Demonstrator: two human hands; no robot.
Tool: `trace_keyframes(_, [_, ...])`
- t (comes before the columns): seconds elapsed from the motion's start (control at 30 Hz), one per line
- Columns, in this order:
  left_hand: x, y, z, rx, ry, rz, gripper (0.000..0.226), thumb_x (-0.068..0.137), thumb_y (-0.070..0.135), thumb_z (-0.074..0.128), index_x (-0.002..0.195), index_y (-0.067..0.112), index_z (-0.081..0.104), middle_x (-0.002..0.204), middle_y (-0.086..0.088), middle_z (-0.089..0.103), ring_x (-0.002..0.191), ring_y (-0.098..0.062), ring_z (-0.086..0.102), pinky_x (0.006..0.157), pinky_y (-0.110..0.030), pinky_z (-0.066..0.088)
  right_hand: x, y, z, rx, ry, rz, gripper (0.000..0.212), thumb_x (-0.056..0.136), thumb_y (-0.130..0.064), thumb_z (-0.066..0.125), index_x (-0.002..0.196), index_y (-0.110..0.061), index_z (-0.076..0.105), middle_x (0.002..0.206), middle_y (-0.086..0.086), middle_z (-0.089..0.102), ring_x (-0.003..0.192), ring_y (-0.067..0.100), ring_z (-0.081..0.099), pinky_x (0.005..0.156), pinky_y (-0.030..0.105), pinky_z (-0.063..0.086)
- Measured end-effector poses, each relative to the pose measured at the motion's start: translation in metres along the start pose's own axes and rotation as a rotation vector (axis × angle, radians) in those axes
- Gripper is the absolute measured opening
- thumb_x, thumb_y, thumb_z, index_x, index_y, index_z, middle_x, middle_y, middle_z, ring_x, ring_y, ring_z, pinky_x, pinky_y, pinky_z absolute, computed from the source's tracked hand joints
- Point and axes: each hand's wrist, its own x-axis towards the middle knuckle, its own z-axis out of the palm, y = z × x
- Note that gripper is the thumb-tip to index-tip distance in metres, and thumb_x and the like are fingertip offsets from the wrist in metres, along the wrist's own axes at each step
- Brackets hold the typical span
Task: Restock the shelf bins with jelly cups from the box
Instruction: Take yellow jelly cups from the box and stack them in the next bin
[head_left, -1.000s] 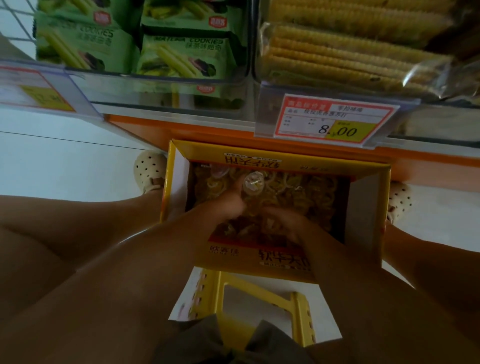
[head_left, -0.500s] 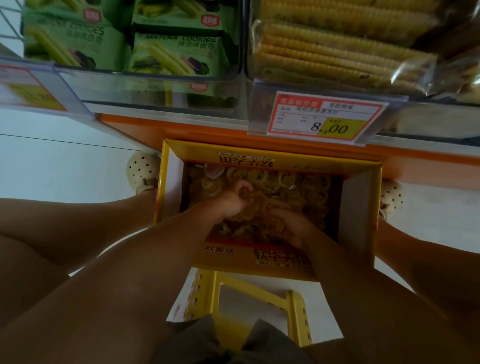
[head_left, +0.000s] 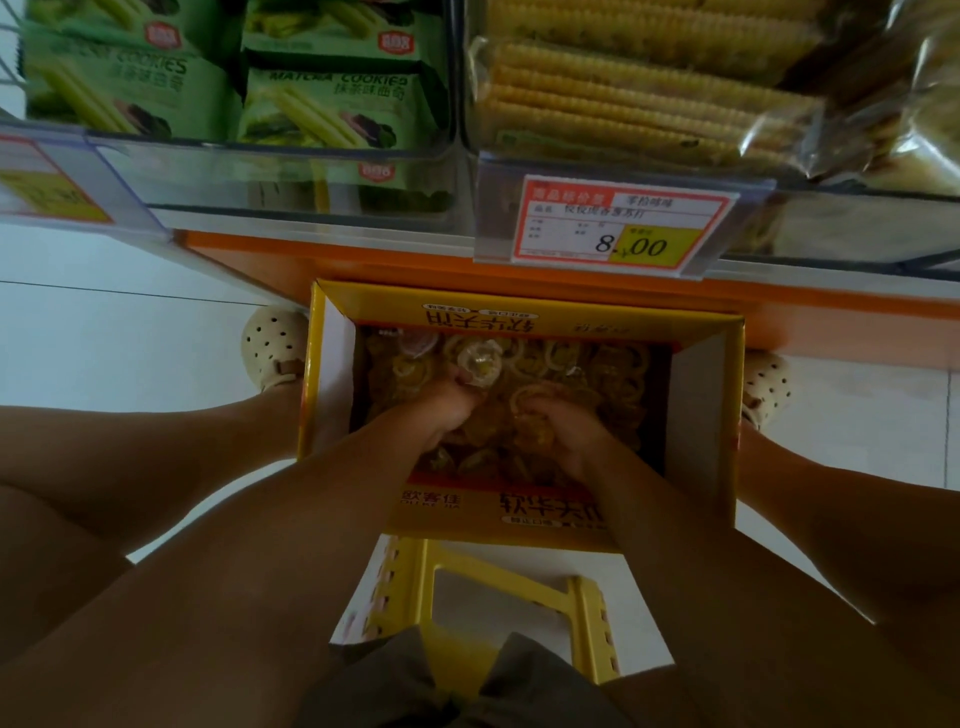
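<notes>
Left hand (head_left: 441, 413) pinches one cup (head_left: 478, 364) at its fingertips, mid-box. Right hand (head_left: 566, 434) beside it curls into the loose cups (head_left: 602, 364), gripping a few. Both sit low inside the box (head_left: 698, 415), which looks well filled. Best to gather a full double handful, close fingers under the load, then lift clear of the far flap toward the bins (head_left: 291, 176) above the box.
</notes>
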Motion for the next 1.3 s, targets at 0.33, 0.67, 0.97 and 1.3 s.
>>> trace_keyframes(0.33, [-0.004,-0.008,-0.001,0.076,-0.071,0.050,0.070,0.087,0.004,0.066,0.141,0.032,0.032,0.116,-0.002,0.052,0.102,-0.026,0.061,0.085,-0.049,0.057,0.010,-0.001,-0.006,-0.050,-0.015,0.026,0.041,0.092,-0.009,0.056,0.129,-0.024,0.048,0.116,0.008,0.063,0.093,0.022,0.067,0.073,0.039,0.058])
trace_keyframes(0.67, [-0.007,-0.017,-0.002,0.148,-0.100,0.118,0.072,0.086,0.010,0.069,0.147,0.031,0.035,0.142,-0.004,0.044,0.117,-0.024,0.054,0.097,-0.044,0.051,0.003,-0.008,-0.005,-0.193,-0.147,0.084,0.035,0.094,-0.013,0.047,0.128,-0.007,0.054,0.091,0.012,0.067,0.068,0.019,0.066,0.052,0.027,0.052])
trace_keyframes(0.97, [-0.012,-0.021,-0.003,0.278,-0.070,0.204,0.065,0.092,0.016,0.065,0.149,0.023,0.033,0.151,-0.008,0.036,0.132,-0.028,0.044,0.104,-0.036,0.044,0.008,-0.009,-0.008,-0.183,-0.164,0.075,0.031,0.092,-0.011,0.045,0.120,-0.005,0.056,0.083,0.012,0.067,0.059,0.017,0.066,0.053,0.027,0.053])
trace_keyframes(1.3, [-0.020,-0.027,-0.019,0.052,-0.066,0.162,0.073,0.081,0.014,0.076,0.139,0.036,0.039,0.131,-0.002,0.055,0.111,-0.022,0.059,0.089,-0.043,0.056,-0.021,0.003,0.007,-0.097,-0.289,0.081,0.028,0.097,-0.013,0.046,0.125,-0.014,0.049,0.100,0.013,0.064,0.069,0.023,0.066,0.051,0.026,0.051])
